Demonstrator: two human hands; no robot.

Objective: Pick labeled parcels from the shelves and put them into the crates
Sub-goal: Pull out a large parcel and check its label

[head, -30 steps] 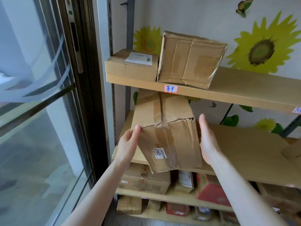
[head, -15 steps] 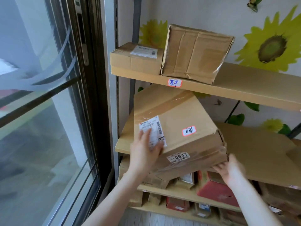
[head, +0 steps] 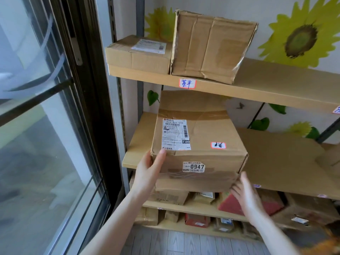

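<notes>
The parcel (head: 198,144) is gripped at its near left corner by the left hand (head: 149,168): the thumb (head: 161,153) is laid flat over the top edge, and the remaining fingers are wrapped under the corner, out of sight. The right hand (head: 244,192) is set against the lower right corner, with its fingers (head: 236,190) spread along the bottom edge. Blur hides how tightly they are curled, so that cannot be told.

The parcel is held roughly level in front of the left end of the middle shelf (head: 285,162). Whether its far end rests on the board cannot be told. Three labels are counted on it: one white shipping label (head: 175,135) and one small red-bordered sticker (head: 218,145) on top, and one sticker printed 0947 (head: 193,166) on the near face.

Two boxes are seen on the upper shelf (head: 276,85): a flat box (head: 138,54) carrying one label, and a larger box (head: 211,46) just beside it, tilted. One handwritten tag (head: 187,83) is stuck to that shelf's edge. More parcels are packed on two lower shelves, too crowded to count.
</notes>
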